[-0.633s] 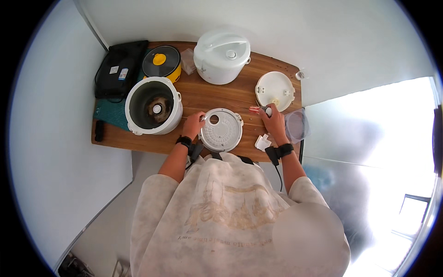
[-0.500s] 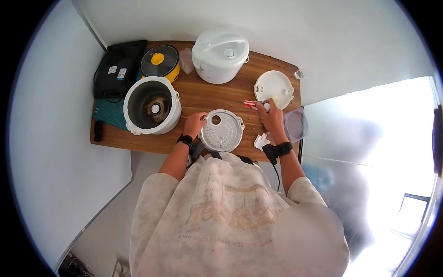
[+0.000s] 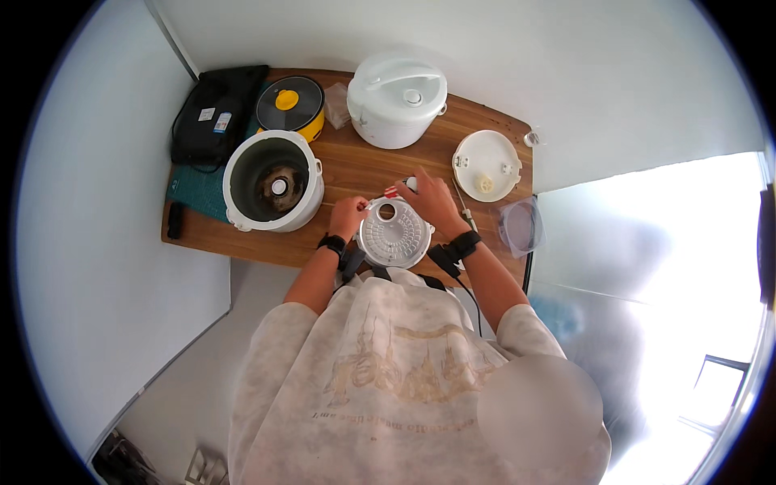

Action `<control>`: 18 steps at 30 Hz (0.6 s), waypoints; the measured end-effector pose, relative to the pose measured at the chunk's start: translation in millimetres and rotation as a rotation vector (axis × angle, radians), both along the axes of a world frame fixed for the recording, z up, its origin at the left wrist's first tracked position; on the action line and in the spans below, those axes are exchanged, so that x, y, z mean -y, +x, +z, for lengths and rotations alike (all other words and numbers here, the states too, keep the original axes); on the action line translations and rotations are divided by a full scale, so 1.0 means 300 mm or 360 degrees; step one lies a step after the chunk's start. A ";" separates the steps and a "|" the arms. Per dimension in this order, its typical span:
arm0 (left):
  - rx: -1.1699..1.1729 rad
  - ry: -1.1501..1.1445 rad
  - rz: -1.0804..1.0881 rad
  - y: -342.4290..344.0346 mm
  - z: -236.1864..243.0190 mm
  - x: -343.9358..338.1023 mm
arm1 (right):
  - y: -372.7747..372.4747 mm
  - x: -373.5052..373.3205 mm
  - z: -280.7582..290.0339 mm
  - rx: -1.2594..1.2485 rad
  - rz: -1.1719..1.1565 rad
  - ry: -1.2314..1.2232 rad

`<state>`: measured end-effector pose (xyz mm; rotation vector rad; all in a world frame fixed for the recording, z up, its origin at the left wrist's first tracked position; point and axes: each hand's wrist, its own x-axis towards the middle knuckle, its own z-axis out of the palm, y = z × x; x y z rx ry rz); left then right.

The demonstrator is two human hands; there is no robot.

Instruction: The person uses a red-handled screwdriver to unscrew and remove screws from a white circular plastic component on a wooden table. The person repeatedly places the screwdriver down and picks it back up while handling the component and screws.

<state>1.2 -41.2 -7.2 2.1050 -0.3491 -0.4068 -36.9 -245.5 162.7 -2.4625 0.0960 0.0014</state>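
A round silver-grey perforated lid plate [image 3: 396, 240] with a round hole lies at the table's front edge. My left hand [image 3: 348, 217] is closed at its upper left rim, fingertips pinched near the hole; what they hold is too small to make out. My right hand [image 3: 432, 200] is closed around a small red-and-white item [image 3: 391, 192] with a white rounded end, above the plate's upper edge. Its exact kind is unclear. Just right of this hand lies a thin rod-like tool [image 3: 467, 212], partly hidden by the wrist.
An open rice cooker body [image 3: 315, 194] stands left, with a yellow pot [image 3: 311, 128] and black case [image 3: 212, 117] behind. A lidded white cooker [image 3: 392, 121] is at the back. Right are a white round cover [image 3: 487, 149] and a clear plastic container [image 3: 521, 226].
My right hand has moved left and toward me with the red-and-white item, from beside the white cover to the perforated plate. My left hand stays at the plate's rim.
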 end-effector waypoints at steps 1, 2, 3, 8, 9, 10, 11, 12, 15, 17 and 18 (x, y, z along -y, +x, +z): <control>0.0001 -0.0012 0.0000 0.000 0.006 0.001 | 0.004 -0.009 0.003 -0.0021 0.0007 -0.0003; 0.0001 -0.0005 -0.0005 -0.001 0.012 0.001 | 0.006 -0.017 0.007 -0.0042 0.0014 -0.0005; 0.0000 0.0002 -0.0011 -0.002 0.018 0.002 | 0.008 -0.022 0.009 -0.0063 0.0019 -0.0008; 0.0021 0.0156 -0.0037 -0.005 0.047 0.009 | 0.012 -0.028 -0.005 -0.0069 0.0072 -0.0040; 0.0016 0.0191 -0.0048 -0.002 0.050 0.008 | 0.012 -0.029 -0.007 -0.0063 0.0078 -0.0035; 0.0011 0.0225 -0.0057 0.000 0.049 0.007 | 0.012 -0.031 -0.005 -0.0072 0.0080 -0.0033; 0.0005 0.0230 -0.0059 0.000 0.048 0.005 | 0.013 -0.033 -0.002 -0.0082 0.0081 -0.0032; -0.0001 0.0236 -0.0061 0.000 0.047 0.002 | 0.012 -0.034 0.000 -0.0091 0.0083 -0.0030; 0.0003 0.0256 -0.0064 0.004 0.043 0.004 | 0.014 -0.040 -0.001 -0.0114 0.0069 -0.0011; 0.0004 0.0259 -0.0061 0.004 0.043 0.005 | 0.017 -0.045 0.004 -0.0126 0.0082 -0.0062; 0.0002 0.0254 -0.0058 0.003 0.043 0.005 | 0.019 -0.048 0.007 -0.0132 0.0089 -0.0087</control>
